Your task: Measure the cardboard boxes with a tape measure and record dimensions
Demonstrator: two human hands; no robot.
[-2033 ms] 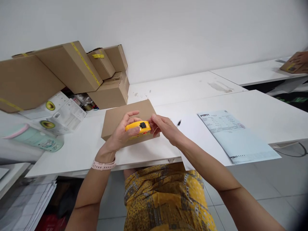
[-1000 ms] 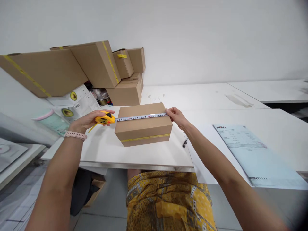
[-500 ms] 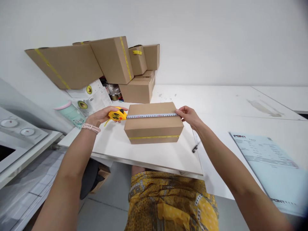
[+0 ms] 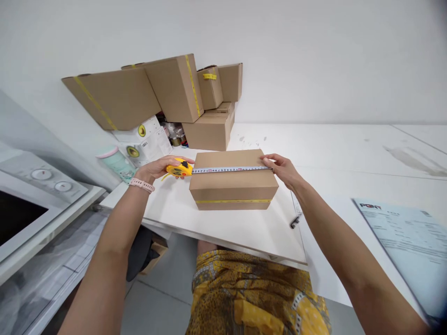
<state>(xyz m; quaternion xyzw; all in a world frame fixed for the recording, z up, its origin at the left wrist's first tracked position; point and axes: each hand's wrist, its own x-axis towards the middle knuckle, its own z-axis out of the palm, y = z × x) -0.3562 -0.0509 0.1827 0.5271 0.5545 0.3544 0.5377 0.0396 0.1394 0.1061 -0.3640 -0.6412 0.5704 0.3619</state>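
A closed brown cardboard box (image 4: 232, 182) with a yellow tape strip along its front lies on the white table (image 4: 223, 223). My left hand (image 4: 153, 168) is closed around the yellow case of a tape measure (image 4: 180, 168) at the box's left end. Its blade stretches straight across the top of the box to the right edge. There, my right hand (image 4: 283, 169) pinches the blade's end, with fingertips against the box. Part of the left fingers is hidden by the case.
Several cardboard boxes (image 4: 174, 88) are stacked at the back left, above avocado-printed packaging (image 4: 153, 144) and a mint tumbler (image 4: 117, 163). A microwave (image 4: 38, 186) stands far left. Right of the box lie a black pen (image 4: 295, 221), white paper (image 4: 328, 242) and a light-blue document (image 4: 405, 237).
The whole view has shifted, so the scene sits further right. My right thumb and fingers have moved slightly at the blade's end. The blade still lies across the box.
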